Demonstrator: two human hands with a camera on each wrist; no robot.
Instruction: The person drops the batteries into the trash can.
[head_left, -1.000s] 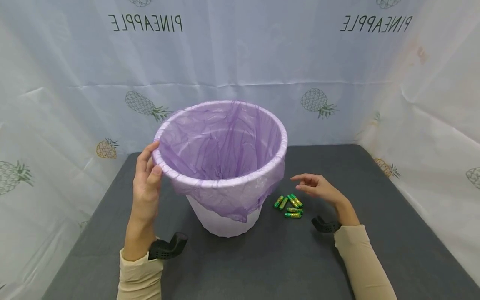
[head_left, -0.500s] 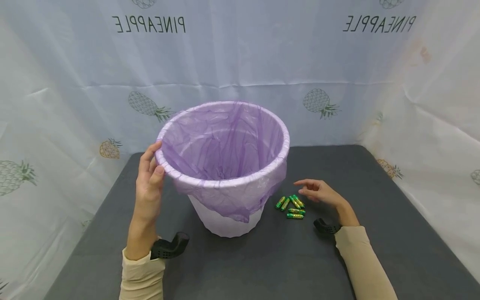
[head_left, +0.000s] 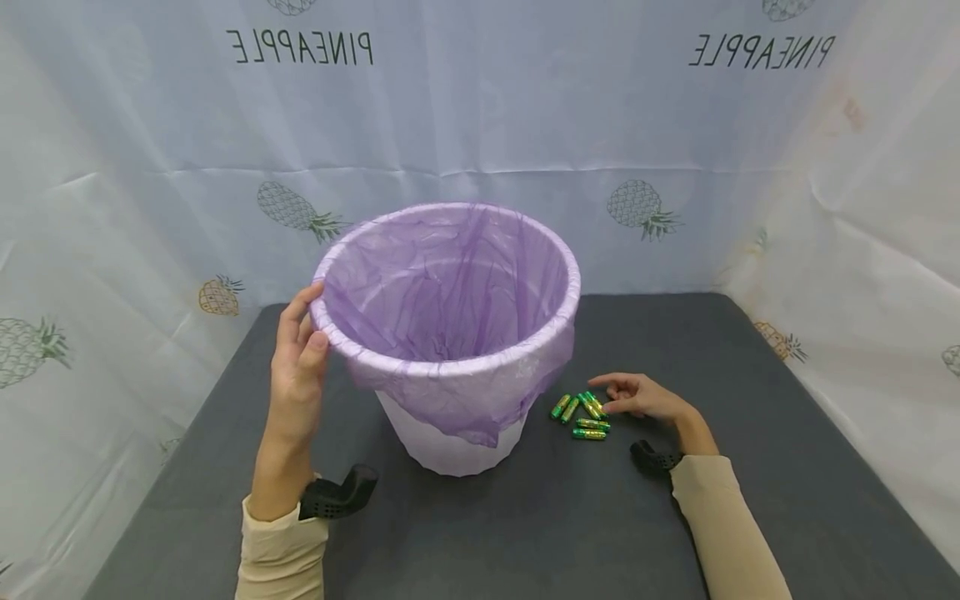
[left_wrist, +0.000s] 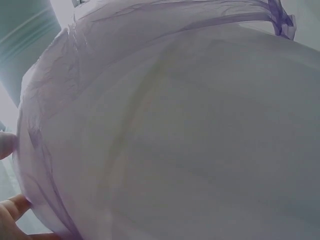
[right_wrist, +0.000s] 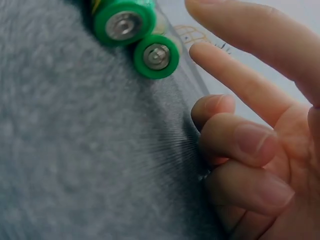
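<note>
A white trash bin [head_left: 442,446] lined with a thin purple bag [head_left: 465,400] stands upright on the table. My left hand [head_left: 296,379] rests against its left rim, with thumb and fingertips spread on the bag-covered outside. In the left wrist view the lined bin wall [left_wrist: 200,130] fills most of the picture. To the right of the bin lie several small green and gold batteries [head_left: 591,423]. My right hand [head_left: 645,398] hovers at their right side, index finger and thumb apart by the nearest pair, other fingers curled. Its wrist view shows two battery ends [right_wrist: 156,56] beside the fingertips, with nothing held.
The dark grey table [head_left: 480,542] extends around the bin and batteries. White curtains [head_left: 480,100] with pineapple prints hang behind it and along both sides. A black wrist camera mount [head_left: 341,493] sits on the left wrist, another mount [head_left: 654,458] on the right.
My right hand has lowered and come closer to the batteries. The left hand stays at the bin's rim. The whole head view has shifted slightly.
</note>
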